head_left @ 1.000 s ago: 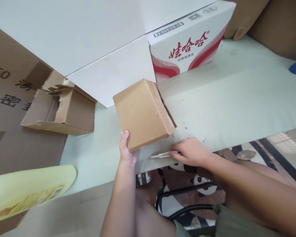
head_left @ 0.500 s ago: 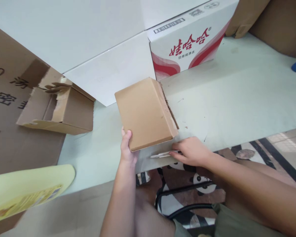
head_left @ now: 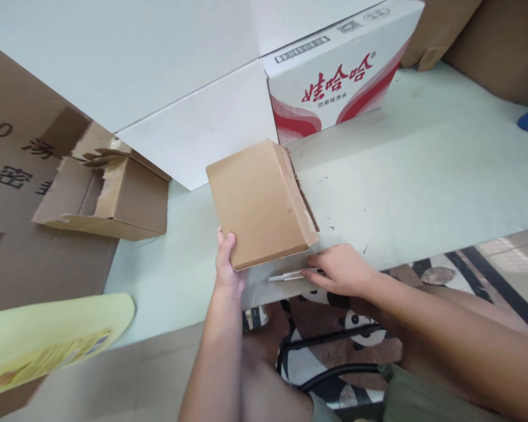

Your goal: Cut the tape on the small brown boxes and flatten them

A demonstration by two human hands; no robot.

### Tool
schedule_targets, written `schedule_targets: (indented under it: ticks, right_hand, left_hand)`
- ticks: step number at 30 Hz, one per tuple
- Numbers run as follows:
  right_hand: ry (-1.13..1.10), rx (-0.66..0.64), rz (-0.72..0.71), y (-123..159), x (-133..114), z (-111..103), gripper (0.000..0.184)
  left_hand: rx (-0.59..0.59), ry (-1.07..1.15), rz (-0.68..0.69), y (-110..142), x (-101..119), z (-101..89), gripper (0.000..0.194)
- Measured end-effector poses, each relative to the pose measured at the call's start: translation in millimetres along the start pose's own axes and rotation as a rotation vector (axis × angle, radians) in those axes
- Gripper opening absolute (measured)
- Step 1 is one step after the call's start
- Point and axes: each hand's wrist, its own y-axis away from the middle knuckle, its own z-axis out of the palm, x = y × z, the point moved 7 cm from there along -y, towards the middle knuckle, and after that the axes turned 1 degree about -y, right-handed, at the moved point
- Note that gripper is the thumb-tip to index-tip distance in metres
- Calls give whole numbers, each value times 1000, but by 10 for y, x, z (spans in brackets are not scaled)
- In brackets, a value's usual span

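Fingers (head_left: pixel 227 245) of the left hand (head_left: pixel 229 271) clamp the box (head_left: pixel 259 205) at its near left corner, in mid-scene over the table (head_left: pixel 422 170), its torn edge facing right. Those of the right hand (head_left: pixel 345 269) are closed round the knife (head_left: pixel 293 275), which points left, just near of the box. A torn carton (head_left: pixel 141 199) sits at left, a white case (head_left: pixel 334 94) far right of the box, a yellow container (head_left: pixel 83 313) near left

Left hand (head_left: pixel 229 266): firm grip, thumb (head_left: pixel 227 248) uppermost
Left arm (head_left: pixel 215 346): bare, stretched forward, nearly straight
Right hand (head_left: pixel 344 271): fingers (head_left: pixel 318 258) curled in a pinch
Right arm (head_left: pixel 449 328): bare, angled in from lower right
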Motion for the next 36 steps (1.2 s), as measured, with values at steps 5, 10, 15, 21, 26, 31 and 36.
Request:
schedule_targets:
  ticks: [5, 10, 15, 21, 26, 31, 36]
  right_hand:
    - [-9, -4, 1, -7, 3, 9, 45]
    - [-6, 0, 0, -3, -1, -5, 44]
    - [-8, -6, 2, -7, 3, -3, 45]
    - [-17, -3, 6, -6, 13, 2, 45]
    - [-25, -5, 9, -2, 12, -4, 44]
    - [-35, 5, 9, 4, 8, -14, 44]
    - [-46, -2, 7, 0, 16, -7, 45]
  left_hand:
    - [3, 7, -2, 4, 12, 6, 63]
    - [6, 18, 6, 0, 15, 3, 64]
    - [-5, 24, 1, -2, 11, 6, 61]
    - [7, 14, -6, 3, 18, 8, 61]
    - [-2, -5, 0, 4, 38, 23, 63]
    - [-15, 9, 4, 9, 60, 39, 60]
    - [-41, -17, 29, 9, 86, 51, 55]
